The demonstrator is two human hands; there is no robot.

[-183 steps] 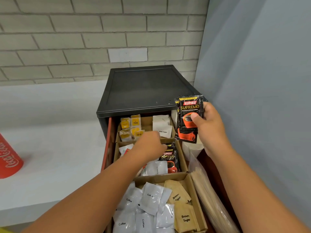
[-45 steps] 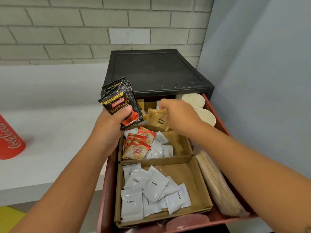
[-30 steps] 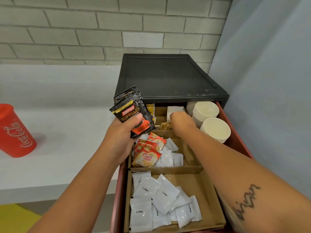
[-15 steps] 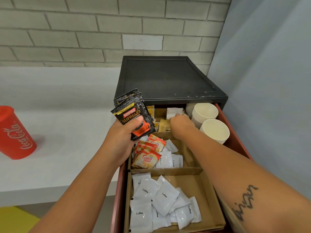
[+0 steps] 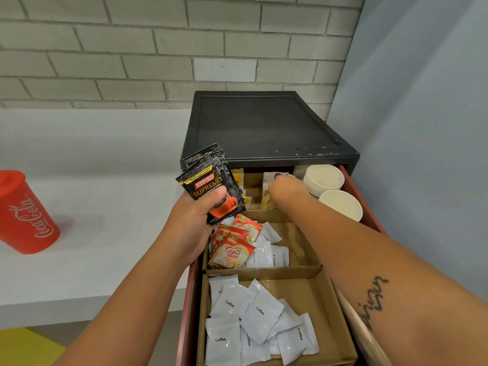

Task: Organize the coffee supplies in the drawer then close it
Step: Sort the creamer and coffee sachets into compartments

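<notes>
Your left hand (image 5: 194,223) grips the Kopiko sachets (image 5: 211,180); your right hand (image 5: 286,187) reaches into the drawer (image 5: 353,186), its fingers' (image 5: 276,177) state unclear

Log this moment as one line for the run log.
left hand: holds Kopiko sachets | right hand: in back compartment, grip hidden | drawer: open

White desk (image 5: 105,207) carries one red Coca-Cola cup (image 5: 25,215); beside it, open red drawer (image 5: 353,188) holds cardboard trays (image 5: 309,294) with white coffee sachets (image 5: 260,310) nearest, creamer sachets (image 5: 232,253) behind, and stacked paper cups (image 5: 323,178) right rear.
</notes>
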